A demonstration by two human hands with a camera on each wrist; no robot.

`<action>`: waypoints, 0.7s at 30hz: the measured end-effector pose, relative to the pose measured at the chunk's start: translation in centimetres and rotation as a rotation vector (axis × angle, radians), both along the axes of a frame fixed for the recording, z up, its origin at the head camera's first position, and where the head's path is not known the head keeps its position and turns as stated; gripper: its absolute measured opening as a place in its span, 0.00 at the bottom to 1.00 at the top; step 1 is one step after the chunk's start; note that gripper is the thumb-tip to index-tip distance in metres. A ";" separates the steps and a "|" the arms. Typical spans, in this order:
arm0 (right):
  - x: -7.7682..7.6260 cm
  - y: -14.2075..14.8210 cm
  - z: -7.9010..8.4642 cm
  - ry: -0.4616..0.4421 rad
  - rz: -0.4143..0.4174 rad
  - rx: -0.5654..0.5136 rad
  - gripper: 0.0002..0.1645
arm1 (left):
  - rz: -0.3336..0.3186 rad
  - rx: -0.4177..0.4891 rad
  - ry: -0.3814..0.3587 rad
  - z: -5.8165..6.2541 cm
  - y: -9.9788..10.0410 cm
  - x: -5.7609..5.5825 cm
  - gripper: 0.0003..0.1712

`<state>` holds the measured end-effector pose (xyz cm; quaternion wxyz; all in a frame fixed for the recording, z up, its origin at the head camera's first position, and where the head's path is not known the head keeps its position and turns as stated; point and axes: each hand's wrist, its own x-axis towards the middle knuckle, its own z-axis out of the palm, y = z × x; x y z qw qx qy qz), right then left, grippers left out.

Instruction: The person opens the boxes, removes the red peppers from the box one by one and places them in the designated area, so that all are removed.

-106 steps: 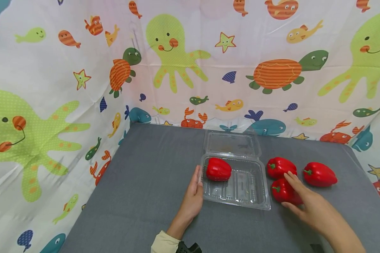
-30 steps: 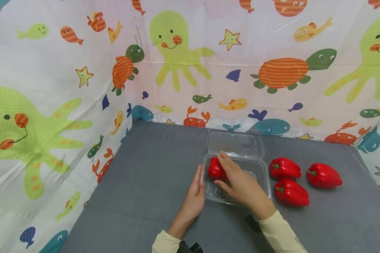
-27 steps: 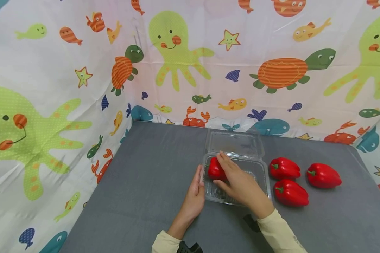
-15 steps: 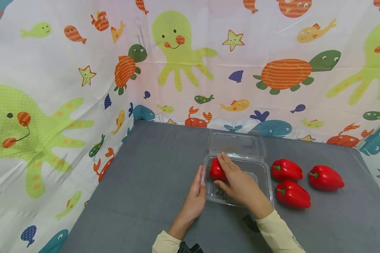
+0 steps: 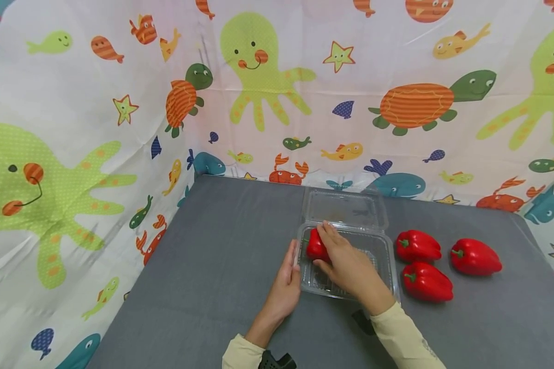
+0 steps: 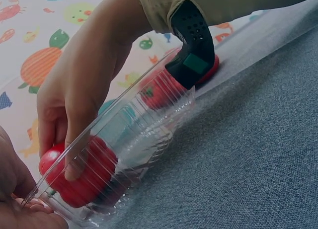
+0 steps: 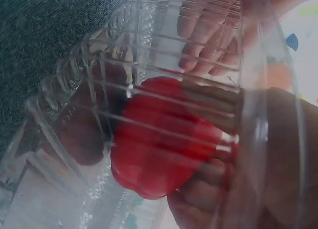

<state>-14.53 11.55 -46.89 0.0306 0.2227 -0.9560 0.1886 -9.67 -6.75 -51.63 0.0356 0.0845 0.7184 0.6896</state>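
Note:
A clear plastic clamshell container (image 5: 387,256) lies open on the grey cloth. Inside, at its left end, is a red bell pepper (image 5: 315,246), partly covered by my right hand (image 5: 351,269). The left wrist view shows the thumb and fingers of that hand around the bell pepper (image 6: 94,177). My left hand (image 5: 281,289) rests against the container's left side, its fingers looking straight. Through the blurred plastic in the right wrist view, fingers of the left hand (image 7: 203,35) show at the wall, beyond the bell pepper (image 7: 159,139).
Three more red bell peppers lie right of the container: a rear one (image 5: 417,246), a front one (image 5: 427,283) and a far right one (image 5: 475,257). The clear lid (image 5: 343,209) is folded back towards the sea-animal curtain (image 5: 277,92), which stands behind and left.
Since the oldest frame, my right hand has gone from the front loose bell pepper left to the one in the container. In the last second, both hands barely move.

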 end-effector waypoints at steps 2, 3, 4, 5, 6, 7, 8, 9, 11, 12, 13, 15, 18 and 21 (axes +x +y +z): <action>0.1 -0.1 0.0 0.012 -0.005 0.002 0.57 | -0.003 0.000 0.005 -0.1 0.0 0.0 0.38; 0.1 -0.1 0.0 0.018 -0.007 0.002 0.57 | -0.003 0.002 0.006 -0.1 0.0 0.0 0.38; 0.1 -0.1 0.0 0.024 -0.009 0.000 0.57 | -0.003 0.000 0.005 -0.1 0.0 0.0 0.38; 0.1 -0.1 0.0 0.031 -0.011 0.000 0.56 | -0.002 -0.001 0.007 0.0 0.0 0.0 0.38; 0.0 -0.2 0.0 0.037 -0.014 0.002 0.56 | -0.002 0.000 0.007 0.0 0.0 0.0 0.38; 0.0 -0.2 0.0 0.042 -0.017 0.003 0.56 | -0.002 0.001 0.009 0.0 0.1 0.0 0.38; 0.0 -0.3 0.1 0.049 -0.019 0.006 0.56 | 0.000 0.003 0.008 0.1 0.1 0.0 0.38; -0.1 -0.3 0.1 0.057 -0.021 0.010 0.55 | 0.002 0.001 0.009 0.1 0.1 0.0 0.38; -0.1 -0.5 0.1 0.070 -0.025 0.013 0.55 | 0.007 -0.004 0.010 0.2 0.1 0.0 0.38; -0.1 -0.6 0.1 0.076 -0.029 0.015 0.55 | 0.009 -0.009 0.010 0.2 0.1 0.0 0.38; 0.0 -0.7 0.1 0.079 -0.033 0.017 0.55 | 0.010 -0.016 0.012 0.1 0.1 0.0 0.38; 0.1 -0.8 -0.1 0.082 -0.045 0.020 0.55 | 0.008 -0.024 0.013 0.1 0.0 0.1 0.38; 0.2 -1.0 -0.4 0.086 -0.066 0.024 0.55 | 0.000 -0.027 0.014 0.1 0.0 0.1 0.38; 0.2 -1.1 -0.6 0.095 -0.074 0.022 0.55 | 0.001 -0.021 0.018 0.1 0.0 0.1 0.38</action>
